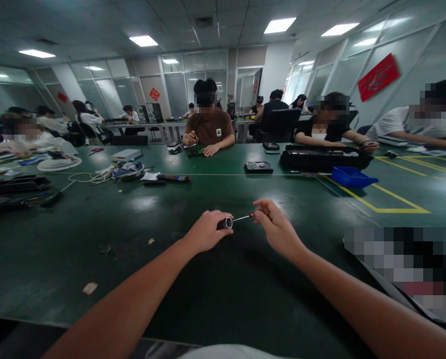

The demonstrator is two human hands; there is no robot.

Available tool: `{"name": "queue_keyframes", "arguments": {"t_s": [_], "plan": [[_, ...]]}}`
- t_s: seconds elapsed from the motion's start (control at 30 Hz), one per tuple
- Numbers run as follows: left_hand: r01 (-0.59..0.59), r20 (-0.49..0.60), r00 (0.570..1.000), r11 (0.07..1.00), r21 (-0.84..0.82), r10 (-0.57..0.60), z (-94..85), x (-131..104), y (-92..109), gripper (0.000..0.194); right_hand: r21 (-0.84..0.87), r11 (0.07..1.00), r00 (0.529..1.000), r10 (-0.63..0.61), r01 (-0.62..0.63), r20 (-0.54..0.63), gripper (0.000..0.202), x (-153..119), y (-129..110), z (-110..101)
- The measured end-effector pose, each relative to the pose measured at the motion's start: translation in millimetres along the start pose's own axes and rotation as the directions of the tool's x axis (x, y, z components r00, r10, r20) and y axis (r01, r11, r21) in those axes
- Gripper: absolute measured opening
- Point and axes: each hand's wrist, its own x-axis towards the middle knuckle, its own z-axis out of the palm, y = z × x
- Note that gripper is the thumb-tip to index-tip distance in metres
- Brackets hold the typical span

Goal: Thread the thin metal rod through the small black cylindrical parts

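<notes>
My left hand (209, 231) is wrapped round a short dark cylinder (225, 224) with a silver ring at its open end, which faces to the right. Between my right thumb and fingers is the small red handle of a thin screwdriver (241, 218). Its metal shaft points left and its tip meets the ringed end of the cylinder; whether it goes inside cannot be made out. My right hand (276, 225) is closed on that handle, with the forefinger lifted off. Both hands are just above the green tabletop (223, 294).
A hard drive (259, 167), a blue bin (352, 176) and a long black housing (324, 158) lie at the back right. Cables (129, 170) and a dark tool with an orange band (174, 178) lie at the back left. A co-worker (210, 124) sits opposite.
</notes>
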Motion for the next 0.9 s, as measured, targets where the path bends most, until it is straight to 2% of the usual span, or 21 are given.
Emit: {"name": "queue_keyframes", "arguments": {"t_s": [0.07,0.13,0.2,0.37,0.47,0.57,0.7,0.8,0.9], "plan": [[0.002,-0.005,1.000,1.000,-0.005,-0.002,-0.4,-0.3,-0.4,0.034,-0.018,1.000,0.999,0.025,-0.024,0.029,0.024,0.5,-1.7,-1.1],[0.005,0.001,1.000,1.000,-0.005,-0.005,-1.1,-0.4,0.5,0.033,-0.114,0.992,0.997,0.057,-0.052,0.045,0.032,0.8,-4.5,-2.2],[0.006,0.011,1.000,1.000,-0.006,-0.006,-1.8,-0.2,2.1,0.033,-0.163,0.986,1.000,0.026,-0.024,0.014,0.034,0.2,-6.5,-2.5],[0.022,0.007,1.000,0.999,-0.042,-0.022,-2.9,0.6,3.1,0.029,-0.053,0.997,0.999,-0.047,0.047,0.004,0.025,-3.1,-4.0,-0.8],[0.038,-0.011,0.999,0.996,-0.075,-0.039,-2.8,0.8,2.0,0.031,-0.099,0.995,0.998,-0.014,0.019,0.060,0.025,-3.5,-3.1,-1.2],[0.047,-0.012,0.999,0.995,-0.087,-0.048,-2.5,0.6,1.8,0.032,-0.131,0.991,0.998,0.026,-0.018,0.060,0.031,-3.0,-3.1,-1.7],[0.049,-0.012,0.999,0.994,-0.103,-0.050,-1.8,0.5,1.4,0.030,-0.042,0.998,0.999,-0.039,0.040,0.023,0.021,-2.7,-2.7,-1.4],[0.059,-0.020,0.998,0.992,-0.108,-0.061,-1.5,0.8,0.9,0.030,-0.048,0.998,0.998,-0.030,0.033,0.057,0.017,-2.4,-4.2,-1.6],[0.062,-0.015,0.998,0.993,-0.096,-0.063,-1.7,0.9,1.3,0.033,-0.119,0.993,0.997,0.016,-0.008,0.069,0.027,-2.0,-5.3,-1.7]]}}
